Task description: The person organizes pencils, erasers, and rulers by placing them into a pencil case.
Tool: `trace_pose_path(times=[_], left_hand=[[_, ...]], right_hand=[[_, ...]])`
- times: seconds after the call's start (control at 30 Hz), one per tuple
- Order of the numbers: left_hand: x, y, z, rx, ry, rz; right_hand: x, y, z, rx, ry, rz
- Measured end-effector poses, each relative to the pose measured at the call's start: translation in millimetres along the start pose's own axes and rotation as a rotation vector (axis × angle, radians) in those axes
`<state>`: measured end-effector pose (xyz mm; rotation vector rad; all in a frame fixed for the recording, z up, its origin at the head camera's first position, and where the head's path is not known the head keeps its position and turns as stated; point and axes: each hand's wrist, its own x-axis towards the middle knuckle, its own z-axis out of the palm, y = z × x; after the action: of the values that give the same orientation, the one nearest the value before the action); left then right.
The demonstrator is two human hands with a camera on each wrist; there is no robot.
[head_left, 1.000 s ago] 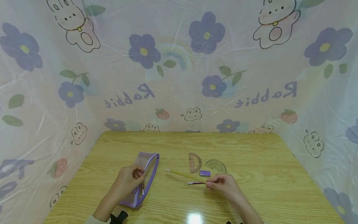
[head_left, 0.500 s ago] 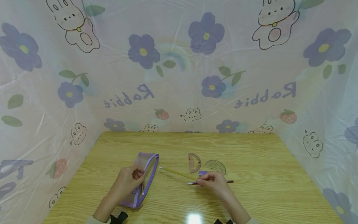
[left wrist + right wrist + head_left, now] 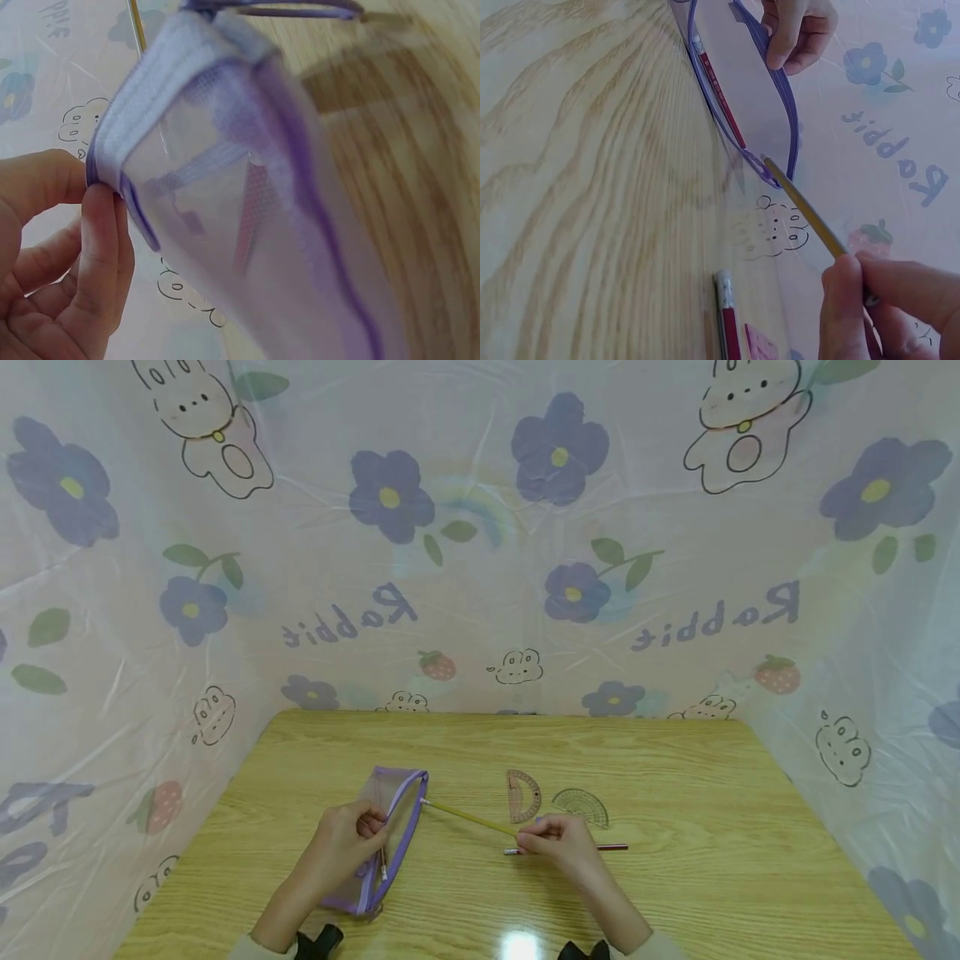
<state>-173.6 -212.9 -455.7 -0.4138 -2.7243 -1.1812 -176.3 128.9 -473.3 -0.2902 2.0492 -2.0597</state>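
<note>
My left hand (image 3: 348, 843) pinches the zipper edge of a see-through purple pencil case (image 3: 352, 897), holding its mouth apart. Inside the case lies a red pencil (image 3: 718, 94), also visible through the mesh in the left wrist view. In my right hand (image 3: 562, 847) a yellow pencil (image 3: 472, 816) is pinched near one end between thumb and fingers. Its white eraser end points left and overlaps the far end of the case's opening. Beneath the right hand, a dark red pencil (image 3: 613, 847) lies on the table, partly covered.
Behind the right hand lie a pinkish protractor (image 3: 514, 802) and a clear greenish protractor (image 3: 592, 806). A purple eraser is mostly hidden by that hand. The wood-grain table (image 3: 675, 777) is enclosed by a rabbit-print curtain (image 3: 480, 577).
My right hand has moved left with the yellow pencil, bringing its eraser end to the case's opening. The dark red pencil's right end came into view. The left hand stays on the case.
</note>
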Motion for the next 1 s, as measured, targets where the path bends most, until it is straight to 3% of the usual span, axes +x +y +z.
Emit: trace_pose_path(times=[0.57, 1.0], left_hand=[[1.6, -0.9, 2.6, -0.007, -0.013, 0.008], [3.6, 0.3, 3.1, -0.009, -0.013, 0.016]], right_hand=[[16, 8, 27, 0.013, 0.118, 0.022], [27, 15, 45, 0.005, 0.133, -0.02]])
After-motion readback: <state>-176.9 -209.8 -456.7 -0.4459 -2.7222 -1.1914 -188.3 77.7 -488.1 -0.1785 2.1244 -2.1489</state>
